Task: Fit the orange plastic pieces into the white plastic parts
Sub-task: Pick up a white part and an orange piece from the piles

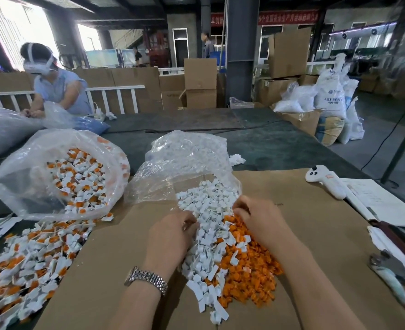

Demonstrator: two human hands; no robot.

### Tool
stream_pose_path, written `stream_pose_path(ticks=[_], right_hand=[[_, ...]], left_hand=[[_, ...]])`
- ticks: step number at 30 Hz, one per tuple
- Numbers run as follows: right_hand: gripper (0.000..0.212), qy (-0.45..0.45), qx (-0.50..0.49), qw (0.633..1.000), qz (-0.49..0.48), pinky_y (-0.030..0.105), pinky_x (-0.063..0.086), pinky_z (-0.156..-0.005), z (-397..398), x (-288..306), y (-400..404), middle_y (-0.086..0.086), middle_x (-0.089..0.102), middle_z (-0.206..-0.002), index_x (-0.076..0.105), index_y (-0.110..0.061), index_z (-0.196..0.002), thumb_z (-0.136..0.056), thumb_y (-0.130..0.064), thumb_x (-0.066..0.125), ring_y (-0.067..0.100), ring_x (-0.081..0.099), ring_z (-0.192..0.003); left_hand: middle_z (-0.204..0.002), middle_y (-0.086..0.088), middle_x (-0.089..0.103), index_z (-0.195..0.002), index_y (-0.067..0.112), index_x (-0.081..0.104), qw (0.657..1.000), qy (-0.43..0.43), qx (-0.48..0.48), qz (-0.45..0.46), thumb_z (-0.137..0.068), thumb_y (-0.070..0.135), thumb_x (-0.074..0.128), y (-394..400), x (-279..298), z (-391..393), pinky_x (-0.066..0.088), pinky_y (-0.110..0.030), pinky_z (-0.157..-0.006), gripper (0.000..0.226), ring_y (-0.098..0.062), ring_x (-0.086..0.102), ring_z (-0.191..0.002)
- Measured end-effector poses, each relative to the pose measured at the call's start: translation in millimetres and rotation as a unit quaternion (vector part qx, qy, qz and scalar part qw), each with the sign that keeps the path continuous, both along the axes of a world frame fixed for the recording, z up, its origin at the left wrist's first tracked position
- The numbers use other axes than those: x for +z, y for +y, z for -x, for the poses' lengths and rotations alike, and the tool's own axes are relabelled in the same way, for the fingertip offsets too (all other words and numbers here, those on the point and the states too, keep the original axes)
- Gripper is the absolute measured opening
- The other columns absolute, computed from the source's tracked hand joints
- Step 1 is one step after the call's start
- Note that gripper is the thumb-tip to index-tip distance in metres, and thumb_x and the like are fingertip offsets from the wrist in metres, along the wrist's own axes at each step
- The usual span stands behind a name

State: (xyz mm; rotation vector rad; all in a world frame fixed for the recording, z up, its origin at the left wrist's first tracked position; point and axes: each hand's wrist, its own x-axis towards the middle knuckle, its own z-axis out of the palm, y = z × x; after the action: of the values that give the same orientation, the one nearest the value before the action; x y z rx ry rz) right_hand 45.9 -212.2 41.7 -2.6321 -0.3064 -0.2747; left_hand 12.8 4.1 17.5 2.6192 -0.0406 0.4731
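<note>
Flat brown cardboard sheet (304, 225) on worktable. Left hand (170, 234) and right hand (258, 220) curled into white plastic parts (208, 210); contents of grips hidden. Orange plastic pieces (246, 275) heaped just under right wrist.

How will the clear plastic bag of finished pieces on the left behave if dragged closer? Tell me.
The clear bag looks thin and crinkled, so it would probably sag, not slide stiffly. Its mouth lies open toward the assembled pieces spilled in front, so more would likely tumble out.

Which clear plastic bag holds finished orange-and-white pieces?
The rounded clear plastic bag at left; the crumpled clear plastic bag ahead of the hands holds only white plastic parts.
</note>
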Motion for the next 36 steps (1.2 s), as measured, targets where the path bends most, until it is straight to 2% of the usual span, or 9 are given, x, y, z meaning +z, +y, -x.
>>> stream_pose_path(ticks=[3,7,11,13,16,22,28,33,36], right_hand=[[0.011,0.004,-0.003,0.999,-0.042,0.015,0.048,-0.067,2.3,-3.5,1.2,-0.018,0.064,-0.087,0.064,-0.027,-0.104,-0.102,-0.032,0.054,-0.002,0.058,-0.074],[0.005,0.030,0.021,0.964,-0.264,0.022,0.060,-0.073,13.0,2.3,6.3,-0.011,0.075,-0.082,0.062,-0.028,-0.098,-0.100,-0.024,0.061,-0.005,0.071,-0.081],[0.005,0.089,0.083,0.912,-0.391,0.020,0.059,-0.078,26.2,11.3,14.2,-0.004,0.077,-0.091,0.070,-0.019,-0.099,-0.096,-0.016,0.067,0.004,0.074,-0.086],[0.005,0.094,0.098,0.911,-0.390,0.018,0.058,-0.078,30.0,14.4,16.7,-0.005,0.076,-0.091,0.071,-0.017,-0.100,-0.095,-0.017,0.068,0.005,0.074,-0.084],[0.005,0.077,0.103,0.922,-0.365,0.026,0.059,-0.078,32.9,16.5,19.3,-0.005,0.074,-0.087,0.070,-0.019,-0.099,-0.096,-0.020,0.067,0.005,0.072,-0.081],[0.005,0.070,0.098,0.937,-0.327,0.027,0.058,-0.074,30.9,13.3,19.1,-0.005,0.072,-0.084,0.067,-0.025,-0.097,-0.098,-0.021,0.063,0.005,0.069,-0.079],[0.009,0.094,0.117,0.959,-0.240,0.013,0.050,-0.058,28.5,5.8,19.0,-0.008,0.069,-0.083,0.064,-0.032,-0.095,-0.100,-0.025,0.060,-0.005,0.060,-0.064],[0.010,0.112,0.133,0.952,-0.251,0.010,0.048,-0.056,29.5,6.8,19.2,-0.008,0.071,-0.088,0.064,-0.029,-0.095,-0.101,-0.023,0.059,0.004,0.068,-0.080],[0.008,0.115,0.136,0.936,-0.303,0.015,0.055,-0.065,30.7,9.5,20.2,-0.006,0.075,-0.086,0.065,-0.024,-0.096,-0.100,-0.019,0.060,0.006,0.071,-0.078]], left_hand=[[-0.080,0.017,0.065,-0.080,0.035,0.063,0.991,-0.011,0.010,0.130,-0.096,0.035,0.069,-0.1,-4.7,1.6,0.055,-0.025,-0.055,0.017,-0.003,0.062,-0.060],[-0.072,0.006,0.076,-0.088,0.025,0.067,0.944,0.031,-0.005,0.328,-0.095,0.029,0.072,-2.5,4.0,10.4,0.057,-0.027,-0.051,0.010,-0.011,0.070,-0.057],[-0.078,0.001,0.079,-0.093,0.012,0.066,0.914,0.066,-0.071,0.393,-0.095,0.019,0.073,-8.8,19.3,20.2,0.062,-0.026,-0.065,0.010,-0.014,0.077,-0.072],[-0.081,-0.001,0.080,-0.093,0.009,0.065,0.902,0.085,-0.079,0.416,-0.095,0.016,0.073,-11.9,22.6,22.5,0.064,-0.042,-0.076,0.010,-0.016,0.078,-0.078],[-0.085,0.001,0.080,-0.092,0.011,0.067,0.900,0.087,-0.085,0.418,-0.094,0.013,0.073,-13.1,23.0,22.7,0.058,-0.062,-0.085,0.007,-0.018,0.078,-0.081],[-0.095,0.017,0.076,-0.084,0.019,0.074,0.958,-0.048,-0.125,0.253,-0.087,0.009,0.079,-14.0,13.9,19.6,0.061,-0.022,-0.078,0.012,0.000,0.073,-0.087],[-0.099,0.010,0.069,-0.091,0.019,0.070,0.963,-0.204,-0.171,0.044,-0.095,0.013,0.069,-9.0,5.0,15.1,0.058,-0.032,-0.065,0.007,-0.007,0.066,-0.082],[-0.099,0.005,0.071,-0.094,0.015,0.074,0.957,-0.235,-0.168,0.025,-0.093,0.014,0.069,-11.1,6.4,15.2,0.060,-0.031,-0.067,0.005,-0.009,0.068,-0.081],[-0.092,0.015,0.073,-0.094,0.025,0.075,0.963,-0.173,-0.121,0.168,-0.088,0.011,0.077,-17.3,10.2,20.2,0.057,-0.015,-0.073,0.016,-0.001,0.070,-0.082]])
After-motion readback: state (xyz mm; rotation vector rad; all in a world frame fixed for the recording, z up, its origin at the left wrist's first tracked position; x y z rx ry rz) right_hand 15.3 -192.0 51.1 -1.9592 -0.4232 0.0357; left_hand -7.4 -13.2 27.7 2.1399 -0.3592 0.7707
